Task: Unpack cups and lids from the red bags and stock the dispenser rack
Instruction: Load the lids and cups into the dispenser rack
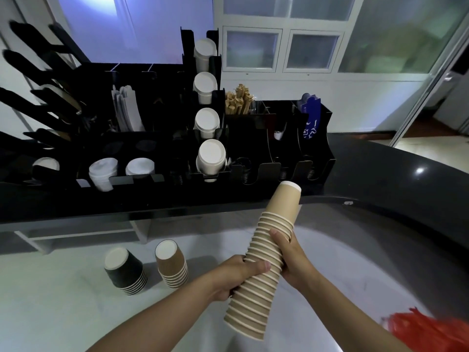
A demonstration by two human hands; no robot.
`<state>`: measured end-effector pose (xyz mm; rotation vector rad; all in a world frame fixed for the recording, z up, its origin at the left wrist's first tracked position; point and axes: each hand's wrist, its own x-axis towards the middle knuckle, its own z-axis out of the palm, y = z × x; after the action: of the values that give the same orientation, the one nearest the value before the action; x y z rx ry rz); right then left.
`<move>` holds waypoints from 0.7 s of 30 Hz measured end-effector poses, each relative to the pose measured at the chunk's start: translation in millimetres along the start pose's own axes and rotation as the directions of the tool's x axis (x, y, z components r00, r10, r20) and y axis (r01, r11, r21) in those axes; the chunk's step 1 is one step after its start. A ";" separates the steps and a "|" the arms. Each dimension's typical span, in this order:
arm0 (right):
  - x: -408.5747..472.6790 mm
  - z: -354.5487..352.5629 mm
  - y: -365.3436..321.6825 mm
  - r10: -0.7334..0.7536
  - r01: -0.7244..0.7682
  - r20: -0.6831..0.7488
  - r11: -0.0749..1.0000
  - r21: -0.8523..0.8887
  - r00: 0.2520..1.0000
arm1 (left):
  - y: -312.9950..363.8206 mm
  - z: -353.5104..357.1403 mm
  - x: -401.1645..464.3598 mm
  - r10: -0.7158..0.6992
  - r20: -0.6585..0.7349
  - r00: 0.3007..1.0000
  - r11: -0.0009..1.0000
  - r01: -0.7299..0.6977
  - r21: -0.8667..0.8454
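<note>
A long stack of tan paper cups [264, 262] is held tilted, bottoms pointing up toward the rack. My left hand [238, 275] grips its lower half. My right hand [291, 260] wraps the stack from the right, a little higher. The black dispenser rack [269, 171] stands on the dark counter behind, with white cups [210, 158] in a vertical column of slots and white lids [104, 171] in low slots at the left. Part of a red bag [429, 331] shows at the lower right corner.
On the white worktop stand a short stack of black cups [125, 271] and a short stack of tan cups [171, 265], both upside down. Wooden stirrers [238, 100] and a blue packet [311, 118] fill rack compartments. The dark curved counter [380, 179] runs rightward.
</note>
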<state>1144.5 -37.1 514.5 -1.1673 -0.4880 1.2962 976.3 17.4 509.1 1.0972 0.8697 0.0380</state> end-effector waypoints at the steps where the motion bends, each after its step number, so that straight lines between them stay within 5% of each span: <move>1: -0.5 0.6 -1.2 -0.002 0.002 0.003 1.000 -0.003 1.000 | 1.1 0.2 -0.7 0.001 -0.004 1.000 1.000 -0.001 0.006; 21: 2.9 5.1 -7.6 0.015 -0.016 -0.114 1.000 -0.011 0.993 | 20.2 10.9 0.1 0.041 -0.079 0.996 0.988 -0.028 0.152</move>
<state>1144.7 -31.3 522.2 -1.2503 -0.4042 1.2334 990.9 19.1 526.8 1.2597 0.9387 0.0465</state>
